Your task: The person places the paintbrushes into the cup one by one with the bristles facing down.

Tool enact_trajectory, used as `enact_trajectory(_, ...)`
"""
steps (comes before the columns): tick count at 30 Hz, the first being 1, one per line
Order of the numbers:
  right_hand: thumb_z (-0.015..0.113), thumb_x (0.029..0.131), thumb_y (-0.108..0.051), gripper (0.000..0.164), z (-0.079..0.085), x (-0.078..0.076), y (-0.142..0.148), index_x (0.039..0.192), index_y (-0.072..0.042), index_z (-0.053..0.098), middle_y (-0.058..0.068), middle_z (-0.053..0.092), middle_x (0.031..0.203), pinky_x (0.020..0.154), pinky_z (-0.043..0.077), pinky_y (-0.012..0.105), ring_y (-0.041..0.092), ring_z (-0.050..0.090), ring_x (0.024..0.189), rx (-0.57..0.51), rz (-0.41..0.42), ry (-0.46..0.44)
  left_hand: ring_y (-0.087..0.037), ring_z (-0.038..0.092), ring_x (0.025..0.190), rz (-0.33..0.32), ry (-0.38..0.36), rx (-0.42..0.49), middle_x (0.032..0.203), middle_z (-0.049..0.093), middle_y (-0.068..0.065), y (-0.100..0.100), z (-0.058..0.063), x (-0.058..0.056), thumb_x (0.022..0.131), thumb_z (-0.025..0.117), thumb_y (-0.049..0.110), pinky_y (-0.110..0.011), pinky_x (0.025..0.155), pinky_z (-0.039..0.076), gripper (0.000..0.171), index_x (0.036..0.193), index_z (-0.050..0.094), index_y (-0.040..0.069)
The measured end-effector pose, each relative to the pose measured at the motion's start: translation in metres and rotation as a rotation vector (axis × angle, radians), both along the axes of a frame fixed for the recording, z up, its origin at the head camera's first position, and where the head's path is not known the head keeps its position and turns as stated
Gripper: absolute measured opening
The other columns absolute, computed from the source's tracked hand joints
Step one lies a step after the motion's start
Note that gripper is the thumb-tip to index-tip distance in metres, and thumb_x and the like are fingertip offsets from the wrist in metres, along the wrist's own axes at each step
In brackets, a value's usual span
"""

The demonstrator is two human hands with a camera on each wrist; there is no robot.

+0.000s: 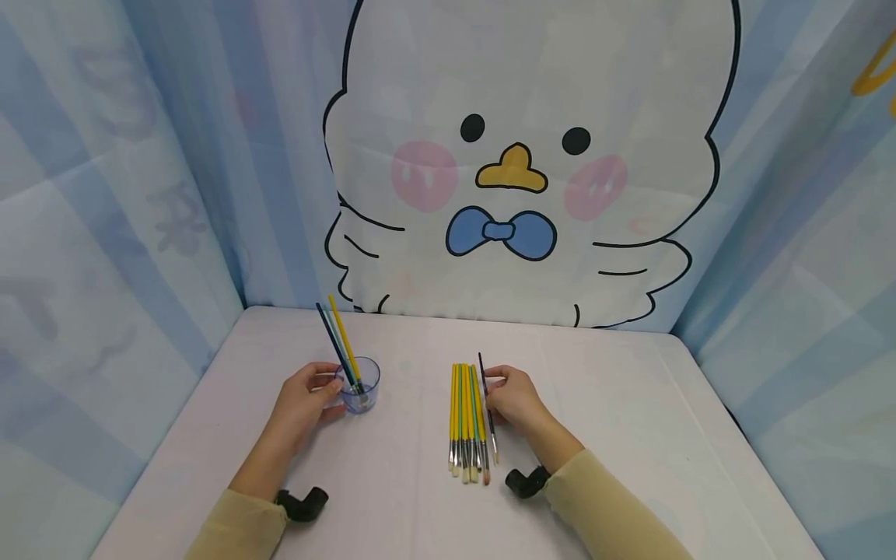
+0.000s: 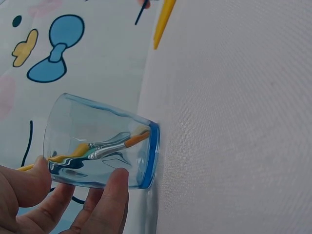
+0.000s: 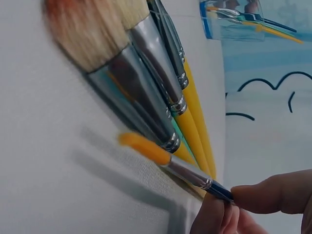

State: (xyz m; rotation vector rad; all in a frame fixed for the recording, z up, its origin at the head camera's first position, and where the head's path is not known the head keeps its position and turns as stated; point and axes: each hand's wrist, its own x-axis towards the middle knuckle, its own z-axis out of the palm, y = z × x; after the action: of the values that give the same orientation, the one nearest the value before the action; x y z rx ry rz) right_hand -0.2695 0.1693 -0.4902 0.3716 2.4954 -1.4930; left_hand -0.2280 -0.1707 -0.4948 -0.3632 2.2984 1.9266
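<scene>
My left hand point(image 1: 302, 400) holds a clear bluish plastic cup point(image 2: 97, 117), which stands on the table, thumb on one side and fingers on the other. Inside the cup lean a yellow-handled paintbrush point(image 1: 343, 330), a dark-handled paintbrush point(image 1: 329, 328) and a pale bluish-green one between them, bristles down. My right hand point(image 1: 516, 397) pinches a slim dark-blue-handled paintbrush point(image 3: 189, 171) with orange bristles between thumb and fingers. It lies close along the right side of a row of paintbrushes point(image 1: 465, 400), mostly yellow-handled with some green, their bristles towards me.
A white cloth covers the table point(image 1: 406, 498). Behind it hangs a curtain point(image 1: 630, 70) with a cartoon chick, and striped blue curtains point(image 1: 91, 194) close in the sides. A black wrist mount point(image 1: 304, 505) sticks out at the left sleeve, another point(image 1: 526, 482) at the right.
</scene>
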Motion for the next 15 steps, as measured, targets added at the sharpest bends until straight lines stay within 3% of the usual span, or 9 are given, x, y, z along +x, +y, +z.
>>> enact_trajectory(15, 0.07, 0.088, 0.011, 0.058, 0.008, 0.002, -0.02, 0.142, -0.009, 0.061, 0.008, 0.059, 0.101, 0.062, 0.062, 0.026, 0.021, 0.058, 0.084, -0.164, -0.035, 0.108, -0.036, 0.063, 0.127, 0.004, -0.001, 0.001, 0.146, 0.055, -0.025, 0.001, 0.0, 0.001, 0.111, 0.059, 0.012, -0.04, 0.097, 0.067, 0.038, 0.149, 0.054, 0.005)
